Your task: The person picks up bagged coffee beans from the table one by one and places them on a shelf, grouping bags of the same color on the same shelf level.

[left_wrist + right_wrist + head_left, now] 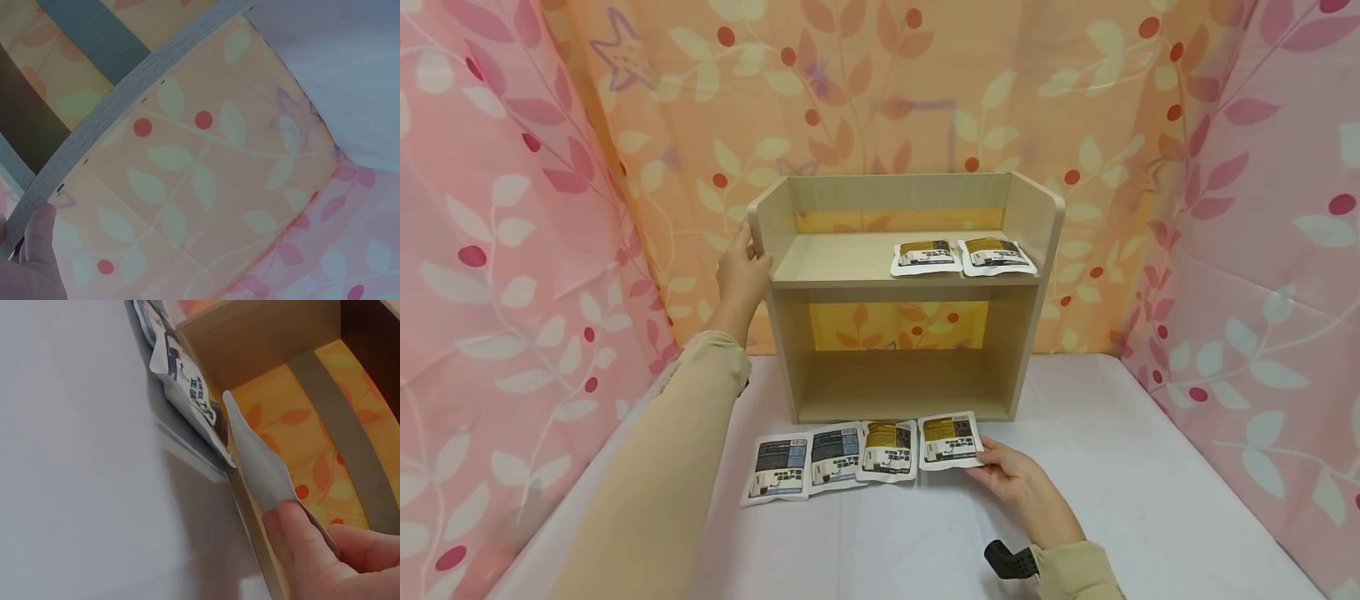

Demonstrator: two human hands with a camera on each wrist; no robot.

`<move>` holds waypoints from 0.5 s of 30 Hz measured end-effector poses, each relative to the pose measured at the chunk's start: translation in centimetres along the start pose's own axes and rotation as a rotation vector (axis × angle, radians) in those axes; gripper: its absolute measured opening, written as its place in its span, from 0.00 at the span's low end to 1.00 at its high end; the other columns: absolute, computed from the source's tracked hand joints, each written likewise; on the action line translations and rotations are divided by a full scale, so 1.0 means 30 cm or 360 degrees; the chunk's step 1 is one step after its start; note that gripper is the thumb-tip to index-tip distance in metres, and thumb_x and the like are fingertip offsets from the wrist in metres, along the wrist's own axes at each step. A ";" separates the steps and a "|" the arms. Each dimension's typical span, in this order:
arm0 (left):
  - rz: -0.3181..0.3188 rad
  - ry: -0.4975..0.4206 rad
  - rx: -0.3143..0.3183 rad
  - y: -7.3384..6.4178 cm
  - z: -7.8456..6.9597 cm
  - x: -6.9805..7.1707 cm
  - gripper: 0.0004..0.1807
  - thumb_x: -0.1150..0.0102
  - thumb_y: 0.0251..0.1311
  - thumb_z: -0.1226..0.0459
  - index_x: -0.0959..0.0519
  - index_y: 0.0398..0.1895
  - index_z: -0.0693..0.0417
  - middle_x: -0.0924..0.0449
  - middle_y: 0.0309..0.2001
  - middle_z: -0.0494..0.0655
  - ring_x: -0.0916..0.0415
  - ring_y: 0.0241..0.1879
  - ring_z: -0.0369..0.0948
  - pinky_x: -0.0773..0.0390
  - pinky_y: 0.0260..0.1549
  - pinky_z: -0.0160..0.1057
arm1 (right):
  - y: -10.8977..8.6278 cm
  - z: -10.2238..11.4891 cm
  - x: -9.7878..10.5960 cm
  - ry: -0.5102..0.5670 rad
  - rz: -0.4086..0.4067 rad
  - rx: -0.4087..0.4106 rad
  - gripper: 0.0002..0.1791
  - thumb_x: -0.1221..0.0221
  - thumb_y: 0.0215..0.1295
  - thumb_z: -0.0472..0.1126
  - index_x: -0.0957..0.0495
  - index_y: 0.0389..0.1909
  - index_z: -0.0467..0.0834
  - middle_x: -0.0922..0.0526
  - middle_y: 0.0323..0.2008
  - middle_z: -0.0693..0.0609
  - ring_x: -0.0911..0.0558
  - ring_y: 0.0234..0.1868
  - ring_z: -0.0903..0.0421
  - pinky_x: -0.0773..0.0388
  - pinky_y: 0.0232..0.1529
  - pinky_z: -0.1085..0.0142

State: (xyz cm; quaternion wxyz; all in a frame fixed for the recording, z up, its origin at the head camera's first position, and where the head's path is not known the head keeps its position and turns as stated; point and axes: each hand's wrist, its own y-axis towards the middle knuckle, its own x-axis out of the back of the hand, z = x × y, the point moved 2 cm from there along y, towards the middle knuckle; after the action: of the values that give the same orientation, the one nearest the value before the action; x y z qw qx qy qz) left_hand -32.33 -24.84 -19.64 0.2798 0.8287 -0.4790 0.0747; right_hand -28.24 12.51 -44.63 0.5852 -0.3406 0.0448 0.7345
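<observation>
My right hand (1009,477) pinches the right edge of a white packet with a gold label (950,440), just in front of the small wooden shelf (904,283). In the right wrist view the packet (265,472) is tilted, held between thumb and fingers. My left hand (743,271) grips the upper left side panel of the shelf; in the left wrist view its fingers (40,234) lie against that panel (94,128). Another gold-labelled packet (887,450) and two blue-labelled packets, one at the far left (777,467) and one beside it (835,456), lie in a row on the table.
Two gold-labelled packets, a left one (926,257) and a right one (996,256), lie side by side at the right of the upper board. A white cloth covers the table (887,550). Patterned curtains (880,100) stand behind and at both sides.
</observation>
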 end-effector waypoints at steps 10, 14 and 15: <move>0.0001 0.0004 0.0003 -0.002 0.004 0.002 0.37 0.51 0.67 0.69 0.49 0.77 0.44 0.34 0.66 0.59 0.38 0.67 0.51 0.36 0.64 0.48 | -0.030 0.036 -0.014 -0.0030 0.0123 0.0029 0.36 0.62 0.69 0.19 0.67 0.73 0.28 0.18 0.37 0.46 0.18 0.40 0.51 0.30 0.58 0.57; -0.0005 -0.0001 -0.0005 -0.003 0.003 0.002 0.37 0.51 0.67 0.69 0.48 0.77 0.44 0.33 0.66 0.58 0.38 0.68 0.51 0.36 0.64 0.48 | -0.047 0.054 -0.029 -0.0037 0.0194 0.0047 0.36 0.62 0.69 0.20 0.69 0.72 0.27 0.19 0.36 0.47 0.18 0.40 0.53 0.28 0.57 0.58; -0.0008 0.0000 -0.0008 -0.003 0.002 0.002 0.37 0.51 0.67 0.69 0.48 0.77 0.44 0.33 0.66 0.58 0.39 0.68 0.51 0.37 0.64 0.48 | -0.052 0.059 -0.035 -0.0033 0.0192 0.0050 0.36 0.62 0.70 0.21 0.69 0.73 0.28 0.19 0.36 0.47 0.18 0.40 0.53 0.30 0.58 0.58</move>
State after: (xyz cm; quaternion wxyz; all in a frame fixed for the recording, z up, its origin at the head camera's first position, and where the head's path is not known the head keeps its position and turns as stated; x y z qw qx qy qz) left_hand -32.22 -24.90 -19.71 0.2821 0.8291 -0.4772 0.0728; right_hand -27.55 12.94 -42.17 0.5456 -0.3205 0.0708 0.7711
